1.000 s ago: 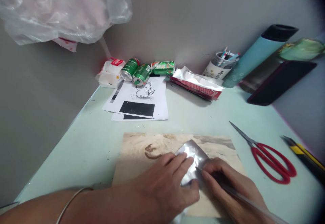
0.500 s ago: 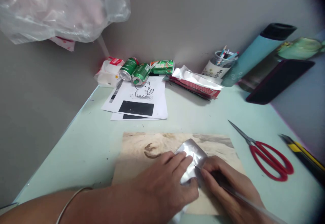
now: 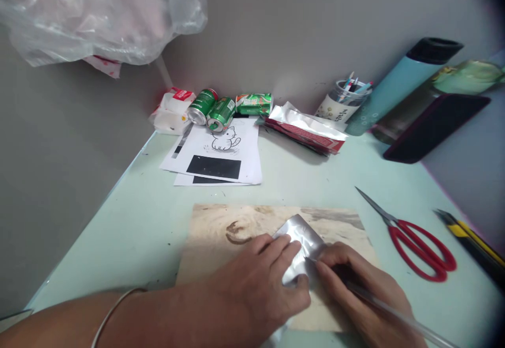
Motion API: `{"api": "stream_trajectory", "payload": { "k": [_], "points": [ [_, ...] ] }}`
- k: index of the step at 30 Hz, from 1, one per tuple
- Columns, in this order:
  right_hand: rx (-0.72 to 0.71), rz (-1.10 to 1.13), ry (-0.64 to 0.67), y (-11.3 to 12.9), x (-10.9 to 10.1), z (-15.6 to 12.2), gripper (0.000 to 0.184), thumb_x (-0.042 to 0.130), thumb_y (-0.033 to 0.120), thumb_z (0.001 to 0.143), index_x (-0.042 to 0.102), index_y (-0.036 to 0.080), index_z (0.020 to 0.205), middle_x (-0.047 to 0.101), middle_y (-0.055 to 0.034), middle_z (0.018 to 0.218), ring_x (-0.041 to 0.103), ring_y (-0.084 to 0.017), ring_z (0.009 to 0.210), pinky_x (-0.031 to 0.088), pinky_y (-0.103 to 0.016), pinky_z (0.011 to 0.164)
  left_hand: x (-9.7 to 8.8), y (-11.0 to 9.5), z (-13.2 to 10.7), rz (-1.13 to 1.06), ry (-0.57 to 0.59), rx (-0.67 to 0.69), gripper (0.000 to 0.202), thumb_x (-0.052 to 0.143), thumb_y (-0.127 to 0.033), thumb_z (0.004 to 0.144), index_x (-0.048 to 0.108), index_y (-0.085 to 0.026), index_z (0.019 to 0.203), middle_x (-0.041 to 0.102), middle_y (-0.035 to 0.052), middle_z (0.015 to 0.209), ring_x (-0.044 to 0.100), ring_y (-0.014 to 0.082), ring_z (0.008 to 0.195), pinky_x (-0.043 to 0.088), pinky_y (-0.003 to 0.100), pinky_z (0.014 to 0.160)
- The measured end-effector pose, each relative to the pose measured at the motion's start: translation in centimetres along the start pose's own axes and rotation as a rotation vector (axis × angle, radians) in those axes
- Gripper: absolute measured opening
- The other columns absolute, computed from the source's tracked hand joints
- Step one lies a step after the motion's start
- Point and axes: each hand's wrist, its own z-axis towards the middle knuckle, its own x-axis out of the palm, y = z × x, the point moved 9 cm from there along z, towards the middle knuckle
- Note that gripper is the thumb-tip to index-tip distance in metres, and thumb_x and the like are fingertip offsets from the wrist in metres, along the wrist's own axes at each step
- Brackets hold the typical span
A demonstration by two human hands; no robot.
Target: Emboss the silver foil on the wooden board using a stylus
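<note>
The left hand [image 3: 260, 285] lies flat, fingers spread, pressing the metal sheet [image 3: 302, 237] onto the wooden board [image 3: 221, 232] at the tabletop's [image 3: 158, 222] near edge. The right hand [image 3: 355, 290] grips a pen [image 3: 386, 314], its tip touching the metal sheet.

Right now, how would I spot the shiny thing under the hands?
Look at the pale green table, then the wooden board lying near its front edge. On that board, pressed down by the left hand beside the right hand holding a clear pen, lies the silver sheet. It alone is shiny and crinkled, unlike the dull wood beneath.
</note>
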Motion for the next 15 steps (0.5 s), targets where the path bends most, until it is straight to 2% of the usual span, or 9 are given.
{"api": "stream_trajectory", "payload": {
  "k": [9,15],
  "points": [
    [-0.052,-0.027,0.014,1.3,0.3,0.0,0.018,0.057,0.032,0.097,0.061,0.025,0.081,0.065,0.0024,0.072,0.061,-0.014,0.06,0.051,-0.021,0.054,-0.5,-0.1,-0.1,0.039,-0.03,0.022,0.023,0.05,-0.021,0.103,0.053,-0.014,0.125,0.056,0.0224,0.141,0.053,0.0339,0.132,0.038,0.044,0.102],
    [-0.1,-0.043,0.008,1.7,0.4,0.2,0.019,0.057,0.031,0.097,0.059,0.024,0.079,0.063,0.0028,0.07,0.059,-0.013,0.058,0.05,-0.021,0.053,-0.2,0.1,0.1,0.01,0.016,0.006,0.025,0.053,-0.024,0.103,0.053,-0.015,0.126,0.055,0.0222,0.142,0.052,0.0339,0.133,0.038,0.044,0.102]
  ]
}}
